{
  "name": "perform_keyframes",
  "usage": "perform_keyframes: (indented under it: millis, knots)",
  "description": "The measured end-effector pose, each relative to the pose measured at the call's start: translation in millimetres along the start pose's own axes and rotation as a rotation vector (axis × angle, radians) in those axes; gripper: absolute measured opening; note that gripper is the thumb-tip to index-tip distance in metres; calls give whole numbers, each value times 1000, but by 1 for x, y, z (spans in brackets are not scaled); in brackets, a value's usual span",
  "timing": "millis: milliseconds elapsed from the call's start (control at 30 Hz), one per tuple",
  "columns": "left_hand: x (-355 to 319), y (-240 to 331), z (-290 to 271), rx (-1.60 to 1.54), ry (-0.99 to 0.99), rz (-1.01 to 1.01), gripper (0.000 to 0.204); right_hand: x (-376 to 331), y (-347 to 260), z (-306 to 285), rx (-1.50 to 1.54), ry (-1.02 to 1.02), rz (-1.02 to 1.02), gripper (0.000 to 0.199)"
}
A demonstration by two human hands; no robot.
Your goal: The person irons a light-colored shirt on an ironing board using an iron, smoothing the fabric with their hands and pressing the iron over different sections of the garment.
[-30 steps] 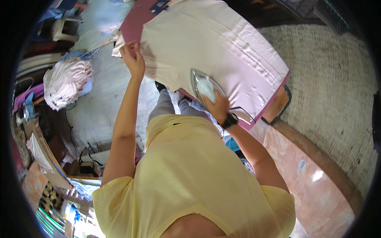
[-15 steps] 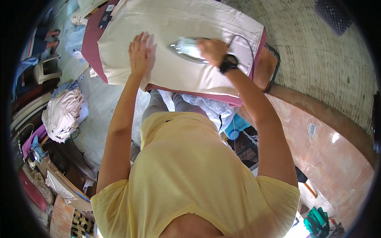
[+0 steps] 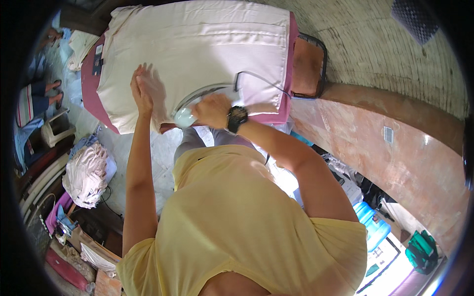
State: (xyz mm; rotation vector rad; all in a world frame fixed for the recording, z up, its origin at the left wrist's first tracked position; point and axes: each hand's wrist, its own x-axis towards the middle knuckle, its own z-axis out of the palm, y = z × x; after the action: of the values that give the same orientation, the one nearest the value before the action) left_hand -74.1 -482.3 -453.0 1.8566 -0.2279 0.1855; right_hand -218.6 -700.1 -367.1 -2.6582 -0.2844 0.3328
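Observation:
A cream-coloured garment (image 3: pixel 197 44) lies spread over a board with a maroon cover (image 3: pixel 90 74). In my right hand (image 3: pixel 213 111) is a clothes iron (image 3: pixel 184 117), its fingers wrapped round the handle. The iron rests over the garment's near edge, tip toward the left, slightly blurred by motion. From its back a dark cord (image 3: pixel 261 77) runs off to the right edge of the board. My left hand (image 3: pixel 142 93) is at the garment's left part, fingers stretched out and holding nothing. It seems partly lifted, with a shadow beside it.
A brown-seated chair (image 3: pixel 307 66) stands against the board's right end. Left on the floor sits a heap of pale cloth (image 3: pixel 85 175). Behind it are a stool (image 3: pixel 58 129) and another person's legs (image 3: pixel 52 93). A low stone-faced wall (image 3: pixel 375 128) curves along the right.
The iron and my right hand have come nearer and to the left. My left hand has shifted left and turned partly off the cloth. The whole view has swung somewhat.

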Motion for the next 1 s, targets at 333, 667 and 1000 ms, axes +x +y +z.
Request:
perform_keyframes:
  millis: [333,667,1000]
  knots:
    - [-48,57,78,508,-449,535,38,-63,179,-30,-405,318,369,20]
    - [-92,66,117,591,-671,572,42,-85,161,-96,377,175,804,80]
    - [-92,68,119,641,-699,562,43,-179,106,-23,204,697,967,62]
